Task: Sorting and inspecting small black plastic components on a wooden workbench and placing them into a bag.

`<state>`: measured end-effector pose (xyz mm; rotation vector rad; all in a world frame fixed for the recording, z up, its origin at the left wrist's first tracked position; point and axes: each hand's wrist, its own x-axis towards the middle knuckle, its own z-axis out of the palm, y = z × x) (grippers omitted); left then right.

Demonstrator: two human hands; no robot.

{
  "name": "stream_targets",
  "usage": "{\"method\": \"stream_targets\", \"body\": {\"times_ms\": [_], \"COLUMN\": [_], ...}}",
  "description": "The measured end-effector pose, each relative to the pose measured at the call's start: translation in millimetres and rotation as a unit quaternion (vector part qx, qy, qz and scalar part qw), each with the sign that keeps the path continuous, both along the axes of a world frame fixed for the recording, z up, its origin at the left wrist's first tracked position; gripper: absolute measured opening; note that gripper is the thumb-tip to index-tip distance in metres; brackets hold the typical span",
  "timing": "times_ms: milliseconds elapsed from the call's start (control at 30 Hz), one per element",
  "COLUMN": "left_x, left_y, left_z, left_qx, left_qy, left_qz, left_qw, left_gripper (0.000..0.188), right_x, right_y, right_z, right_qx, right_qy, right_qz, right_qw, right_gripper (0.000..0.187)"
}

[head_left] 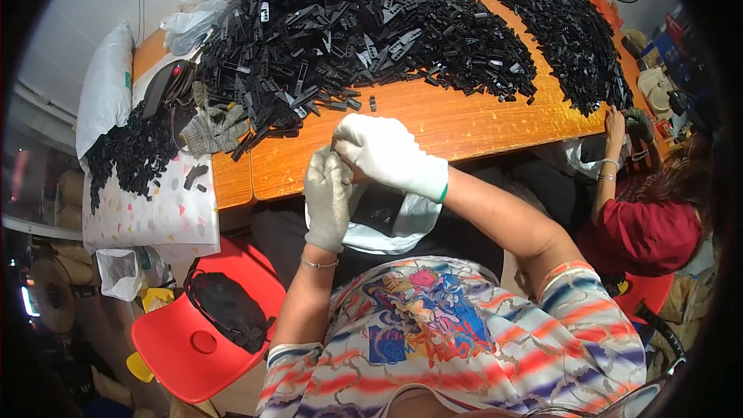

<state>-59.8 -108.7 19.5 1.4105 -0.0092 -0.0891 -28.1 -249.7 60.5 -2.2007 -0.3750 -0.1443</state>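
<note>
Both my hands wear gloves and meet at the table's near edge, fingers closed against each other. My left hand (326, 197), in a greyish worn glove, is upright with its fingertips bent in. Reaching in from the right, my right hand (387, 152) wears a cleaner white glove with a green cuff edge. A sliver of something dark shows between the fingertips; its kind is hidden. Below the hands a white plastic bag (395, 241) hangs open over my lap. Beyond them one small black plastic piece (373, 104) stands apart from a large heap of black plastic parts (325, 31).
A second black heap (569, 39) lies at the far right, where a co-worker's hand (615, 128) touches the table edge. Left are a grey glove (213, 130), a smaller black pile (128, 159) and a white sack (107, 89). A black bag (228, 311) lies on a red chair (174, 340).
</note>
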Motion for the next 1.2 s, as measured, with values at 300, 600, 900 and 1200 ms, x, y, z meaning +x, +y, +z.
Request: {"method": "stream_targets", "body": {"times_ms": [300, 600, 900, 1200], "left_x": [2, 21, 43, 12], "left_y": [-11, -14, -24, -2], "left_z": [-11, -13, 4, -7], "left_qx": [0.058, 0.169, -0.082, -0.126], "left_qy": [0.002, 0.018, 0.141, 0.134], "left_qz": [0.057, 0.026, -0.084, -0.098], "left_qw": [0.997, 0.985, 0.983, 0.978], "left_gripper": [0.024, 0.031, 0.028, 0.018], "right_x": [6, 8, 21, 4], "right_y": [3, -5, -25, -63], "right_z": [-30, -34, -9, -1], "right_qx": [-0.194, -0.201, -0.256, 0.339], "right_qy": [-0.107, -0.111, -0.014, 0.324], "right_qz": [0.046, 0.04, -0.009, 0.084], "right_qw": [0.974, 0.972, 0.967, 0.879], "right_gripper": [0.013, 0.012, 0.021, 0.022]}}
